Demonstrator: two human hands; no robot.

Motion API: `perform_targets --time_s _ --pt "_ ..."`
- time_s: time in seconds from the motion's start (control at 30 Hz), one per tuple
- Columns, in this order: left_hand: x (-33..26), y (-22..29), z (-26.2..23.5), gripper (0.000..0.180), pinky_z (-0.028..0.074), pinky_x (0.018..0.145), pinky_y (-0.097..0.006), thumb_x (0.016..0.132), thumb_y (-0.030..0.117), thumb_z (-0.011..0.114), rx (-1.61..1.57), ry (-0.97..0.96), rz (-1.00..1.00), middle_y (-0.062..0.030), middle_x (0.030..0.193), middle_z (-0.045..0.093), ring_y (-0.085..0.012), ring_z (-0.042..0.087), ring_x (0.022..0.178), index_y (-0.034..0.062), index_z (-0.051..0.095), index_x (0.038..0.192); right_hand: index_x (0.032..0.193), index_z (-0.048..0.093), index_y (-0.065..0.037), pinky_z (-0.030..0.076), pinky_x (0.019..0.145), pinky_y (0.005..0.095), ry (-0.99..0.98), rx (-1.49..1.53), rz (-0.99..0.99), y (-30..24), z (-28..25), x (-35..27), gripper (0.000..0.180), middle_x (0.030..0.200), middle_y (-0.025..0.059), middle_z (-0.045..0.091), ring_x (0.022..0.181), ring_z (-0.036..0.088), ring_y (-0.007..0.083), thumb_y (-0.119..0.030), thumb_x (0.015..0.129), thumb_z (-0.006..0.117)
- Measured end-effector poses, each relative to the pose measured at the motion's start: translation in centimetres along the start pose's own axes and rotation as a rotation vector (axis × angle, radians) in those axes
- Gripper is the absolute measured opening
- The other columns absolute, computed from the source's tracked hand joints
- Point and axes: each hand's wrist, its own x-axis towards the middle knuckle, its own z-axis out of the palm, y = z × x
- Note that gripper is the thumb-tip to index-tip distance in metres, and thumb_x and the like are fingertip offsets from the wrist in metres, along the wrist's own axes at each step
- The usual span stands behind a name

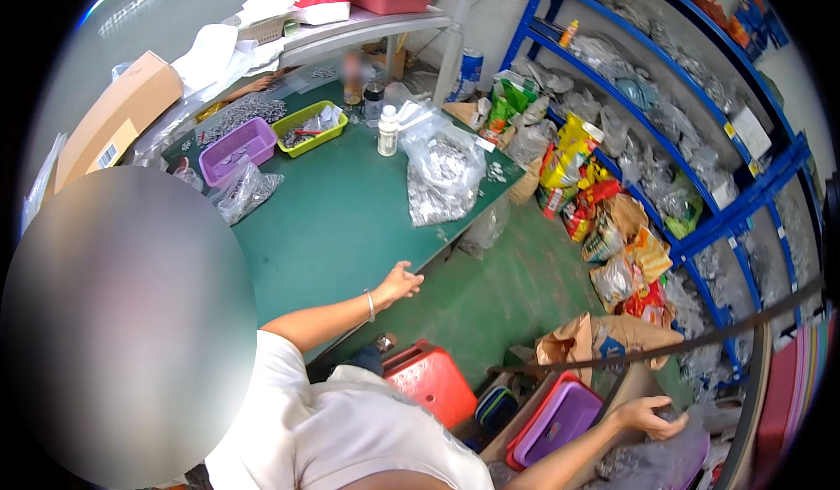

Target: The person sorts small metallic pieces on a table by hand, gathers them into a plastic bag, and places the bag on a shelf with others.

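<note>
My left hand (398, 284) rests with fingers apart at the near edge of the green table (332, 227) and holds nothing; a thin bracelet circles its wrist. My right hand (646, 416) reaches down to the lower right, its fingers curled onto the top of a clear plastic bag of small metal parts (652, 459). Just left of that bag sits a purple bin inside a red one (564, 420). A red plastic stool (430, 381) stands on the floor between my arms.
On the table lie a big clear bag of metal parts (442, 175), a white bottle (388, 131), a purple tray (238, 147) and a yellow-green tray (308, 127). Blue shelving (700, 227) full of bagged parts runs along the right. Colourful packets (604, 219) and a brown paper bag (595, 337) crowd the floor.
</note>
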Motion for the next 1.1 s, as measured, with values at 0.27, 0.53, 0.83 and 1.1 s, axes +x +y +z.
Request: perform_targets --time_s 0.27,0.53,0.83,1.1 --pt "24.9 6.3 -5.0 0.083 0.049 0.065 -0.030 0.078 0.031 0.070 -0.357 0.469 0.203 -0.0107 0.095 0.059 -0.0157 0.056 0.080 -0.0050 0.020 0.135 0.096 0.058 0.005 0.045 0.078 0.0374 -1.582 0.875 0.097 -19.4 1.0 -17.3 0.021 0.089 0.0174 0.061 0.083 0.059 0.0290 -0.012 0.086 0.052" --pt "31.8 6.4 -4.3 0.021 0.043 0.050 -0.025 0.078 0.011 0.067 -0.666 0.400 0.196 -0.0031 0.075 0.056 -0.0097 0.051 0.059 0.0055 0.056 0.095 0.105 0.058 0.001 0.049 0.072 0.0344 -2.394 0.902 0.272 -23.3 -8.0 -29.9 0.024 0.087 0.0172 0.064 0.081 0.063 0.0258 -0.013 0.085 0.059" --pt "25.2 7.2 -6.4 0.023 0.048 0.059 -0.026 0.083 0.010 0.060 -0.473 0.310 0.439 -0.0032 0.086 0.060 -0.0111 0.056 0.072 0.0049 0.054 0.105 0.100 0.059 0.002 0.049 0.069 0.0345 -2.496 0.802 0.083 -21.6 -9.5 -33.3 0.024 0.086 0.0192 0.064 0.079 0.063 0.0247 -0.016 0.085 0.060" --pt "8.3 -1.4 -9.8 0.020 0.047 0.064 -0.022 0.090 0.008 0.050 -0.329 0.234 0.103 -0.0030 0.083 0.058 -0.0091 0.054 0.072 0.0034 0.053 0.110 0.105 0.056 0.005 0.048 0.068 0.0258 -2.393 0.813 0.447 -20.4 -11.6 -35.3 0.022 0.084 0.0091 0.064 0.074 0.060 0.0132 -0.008 0.088 0.054"
